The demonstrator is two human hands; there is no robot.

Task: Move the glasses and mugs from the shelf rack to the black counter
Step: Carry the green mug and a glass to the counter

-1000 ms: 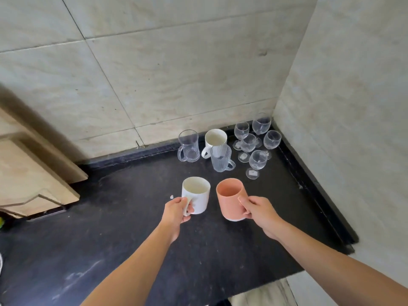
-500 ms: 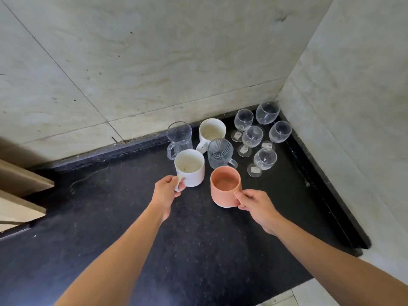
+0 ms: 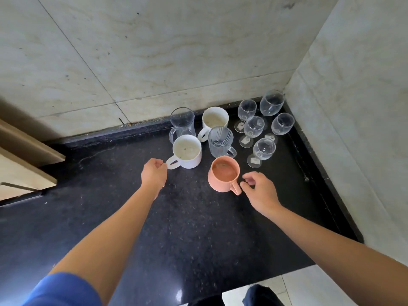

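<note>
Far left edge, a beige board [image 3: 19, 164] pokes into the frame. It's cut off, so no idea what it belongs to. Lower left corner is a blue sleeve [image 3: 64, 290], also mostly out of shot.

Everything sits on the black counter [image 3: 198, 228], bunched toward the upper right corner where the tiled wall [image 3: 176, 51] turns.

The left hand [image 3: 153, 175] is just left of center with its fingers curled and the tips right at the handle of a white mug [image 3: 187, 152]. I honestly can't tell if it's pinching that handle or only brushing it, since the fingertips hide the contact. The mug stands upright on the counter with some specks inside.

Behind it, close to the wall, is a clear glass mug [image 3: 182, 122], its lower part hidden by the white one. Next over is a back white mug [image 3: 215, 120], then a ribbed mug [image 3: 220, 141] of glass in front of it, covering its lower side.

Below those is the pink mug [image 3: 224, 174], upright on the counter, handle pointing lower right. The inside looks murky, hard to say what that is. The right hand [image 3: 260, 191] is just beside that handle with loose, relaxed fingers and has let go, gripping nothing.

Further right, five wine glasses [image 3: 255, 127] stand crowded into the corner and overlapping. There are little labels on their feet, too small to read.

At the bottom edge there's a dark shape [image 3: 260, 294], cut off and unclear.
</note>
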